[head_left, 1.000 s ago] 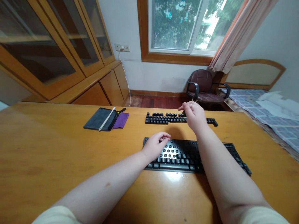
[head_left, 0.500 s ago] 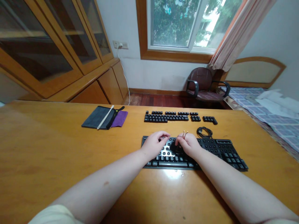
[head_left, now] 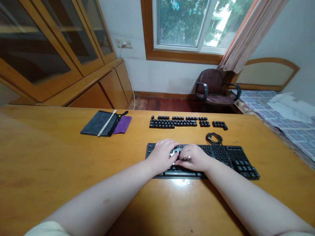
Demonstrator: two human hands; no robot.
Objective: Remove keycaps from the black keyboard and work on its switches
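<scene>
A black keyboard [head_left: 236,160] lies on the table, with keycaps gone from its upper and middle rows while the bottom row and number pad keep theirs. My left hand [head_left: 161,155] rests over its left part, thumb and fingers apart, the thumb close to my right fingertips. My right hand [head_left: 194,158] is closed at the middle of the keyboard, wrapped round a keycap puller [head_left: 187,158]. Only the puller's shiny wire ends show by the knuckles; the rest is hidden. Behind the keyboard, removed keycaps [head_left: 182,123] stand in rows.
A coiled black cable [head_left: 213,139] lies behind the keyboard. To the left are a grey pouch [head_left: 94,123], a purple cloth [head_left: 123,125] and a pale stick [head_left: 107,123] on the pouch. A chair [head_left: 213,86] stands beyond the table [head_left: 73,157].
My right hand has turned over and shifted left, so the puller's wire ends no longer point up. My left hand has come down closer to it. The view has shifted slightly.
</scene>
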